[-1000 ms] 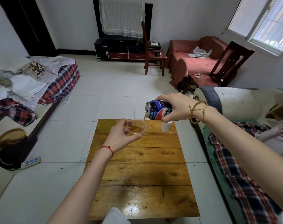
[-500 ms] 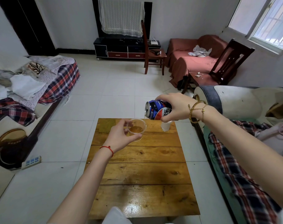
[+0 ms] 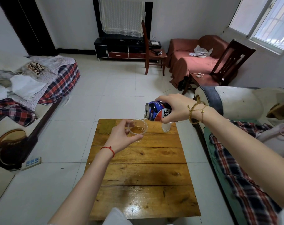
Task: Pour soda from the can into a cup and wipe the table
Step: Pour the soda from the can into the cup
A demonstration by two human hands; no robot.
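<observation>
A blue soda can (image 3: 156, 111) lies tipped sideways in my right hand (image 3: 177, 108), its mouth over the rim of a clear plastic cup (image 3: 138, 128). A thin stream runs from the can into the cup, which holds amber soda. My left hand (image 3: 120, 137) grips the cup from the left and below, holding it above the far end of the low wooden table (image 3: 138, 176). A second clear cup (image 3: 166, 127) stands on the table's far right corner, partly hidden under my right hand.
A sofa with a plaid cloth (image 3: 245, 184) runs along the table's right edge. Another sofa piled with clothes (image 3: 29, 88) stands at the left. A power strip (image 3: 31, 162) lies on the tiled floor. A white cloth (image 3: 117, 216) shows at the near table edge.
The can stays tipped and the soda level in the cup has risen slightly. Both hands hold nearly the same place.
</observation>
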